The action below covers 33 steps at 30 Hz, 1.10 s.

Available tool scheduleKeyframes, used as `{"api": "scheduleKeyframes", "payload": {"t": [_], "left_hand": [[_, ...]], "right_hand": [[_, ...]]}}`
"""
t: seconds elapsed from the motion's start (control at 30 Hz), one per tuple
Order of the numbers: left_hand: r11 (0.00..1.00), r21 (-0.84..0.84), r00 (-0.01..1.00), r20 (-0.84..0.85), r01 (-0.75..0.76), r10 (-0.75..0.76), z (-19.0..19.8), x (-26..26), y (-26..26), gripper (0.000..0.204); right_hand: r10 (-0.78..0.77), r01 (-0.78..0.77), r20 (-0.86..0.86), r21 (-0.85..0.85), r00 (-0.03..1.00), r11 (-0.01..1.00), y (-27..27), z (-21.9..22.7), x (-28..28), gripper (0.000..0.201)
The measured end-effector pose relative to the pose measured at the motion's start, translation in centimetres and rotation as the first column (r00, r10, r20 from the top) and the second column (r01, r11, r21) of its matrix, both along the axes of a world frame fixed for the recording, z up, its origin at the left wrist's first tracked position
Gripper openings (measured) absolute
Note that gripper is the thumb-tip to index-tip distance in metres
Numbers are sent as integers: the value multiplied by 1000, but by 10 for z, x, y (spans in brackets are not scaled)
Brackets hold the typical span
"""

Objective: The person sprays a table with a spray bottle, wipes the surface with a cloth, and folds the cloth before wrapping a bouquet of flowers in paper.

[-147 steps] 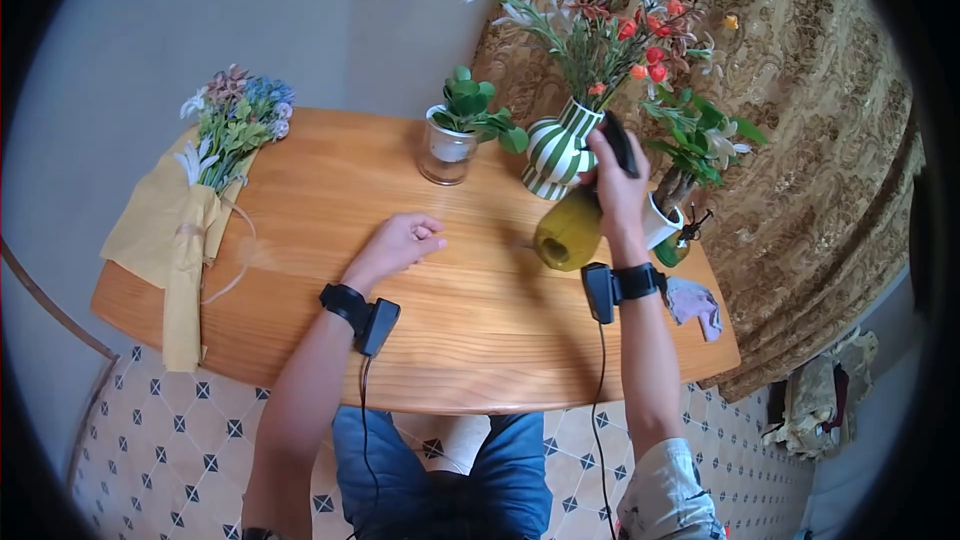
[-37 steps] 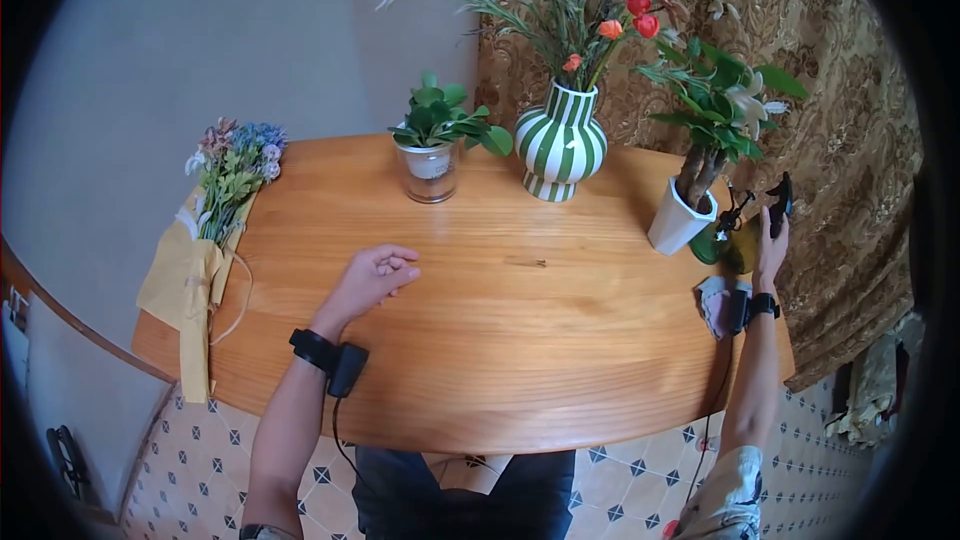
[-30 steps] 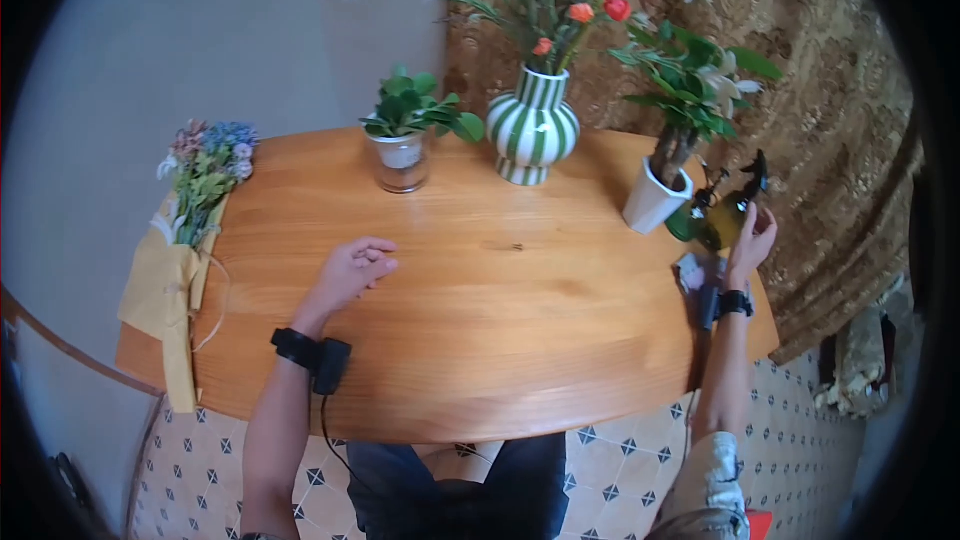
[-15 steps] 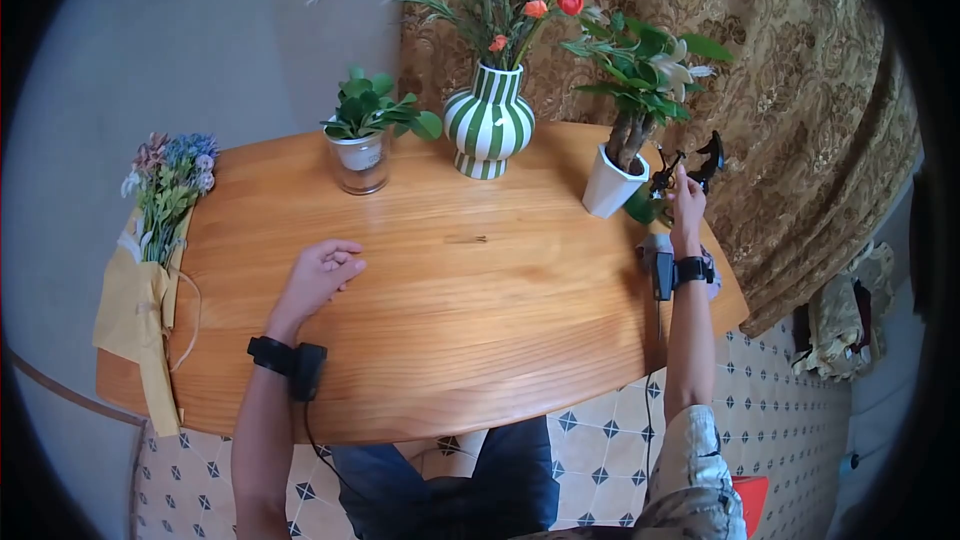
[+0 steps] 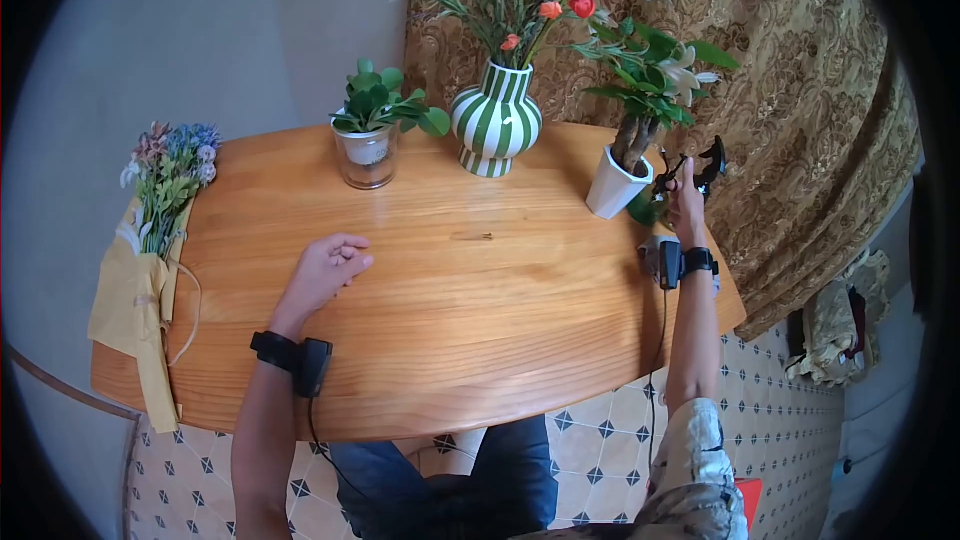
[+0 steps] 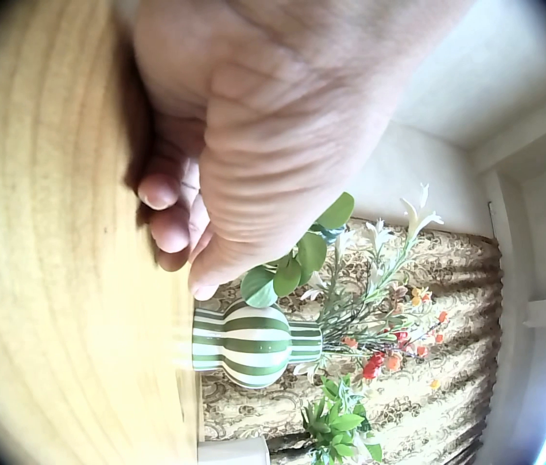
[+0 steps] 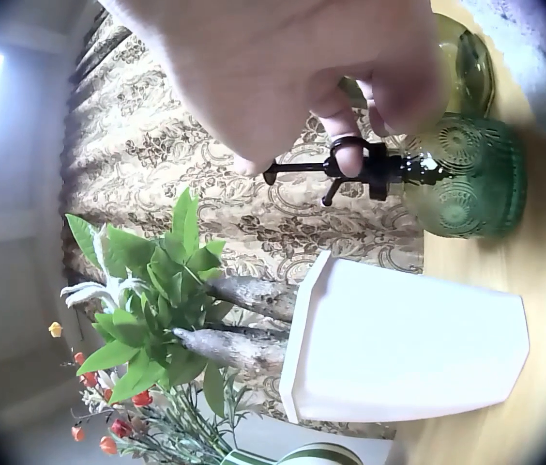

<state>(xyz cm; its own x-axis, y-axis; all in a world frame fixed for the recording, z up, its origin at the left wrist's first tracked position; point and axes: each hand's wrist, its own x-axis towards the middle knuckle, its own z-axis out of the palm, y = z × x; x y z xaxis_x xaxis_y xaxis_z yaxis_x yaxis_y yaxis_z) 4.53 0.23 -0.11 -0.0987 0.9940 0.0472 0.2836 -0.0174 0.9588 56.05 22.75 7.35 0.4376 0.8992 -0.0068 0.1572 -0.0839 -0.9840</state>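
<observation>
At the table's right end, my right hand has its fingers curled at the black pump of a small green glass bottle. One finger passes through the pump's ring, and the thumb is by the plunger tip. Behind that hand stands a yellow-green bottle, its black handle untouched. A white pot with a leafy plant is just left of the green bottle. My left hand rests on the table with loosely curled fingers, holding nothing.
A striped vase of flowers and a glass-potted plant stand along the back. A paper-wrapped bouquet lies at the left end. A greyish cloth lies near my right wrist; a patterned curtain hangs behind.
The yellow-green bottle has moved from beside the striped vase to the right end, and my right hand has released it and taken hold of the green bottle's pump. My left hand stays on the table.
</observation>
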Motion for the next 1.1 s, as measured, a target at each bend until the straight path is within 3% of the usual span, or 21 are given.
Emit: {"api": "scheduleKeyframes", "payload": {"t": [0.1, 0.37, 0.7, 0.77, 0.93, 1.1], "left_hand": [[1000, -2, 1000, 0, -5, 5, 4, 3, -2, 32], [999, -10, 999, -17, -38, 38, 3, 1, -2, 33], [1000, -30, 1000, -2, -5, 5, 5, 1, -4, 36], [1000, -31, 1000, -5, 0, 0, 9, 2, -5, 36], [1000, -14, 1000, -1, 10, -10, 10, 2, -5, 36], [1000, -4, 1000, -19, 13, -13, 11, 2, -6, 36]], "right_hand": [[62, -57, 57, -93, 996, 994, 5, 5, 4, 68], [171, -199, -234, -103, 957, 975, 9, 4, 5, 71], [63, -80, -284, -49, 957, 996, 9, -3, 9, 69], [9, -14, -289, -15, 957, 1000, -2, 1, 5, 70], [77, -21, -383, 150, 921, 988, -39, 13, -3, 62], [115, -57, -352, 171, 929, 984, -86, 34, -10, 63]]}}
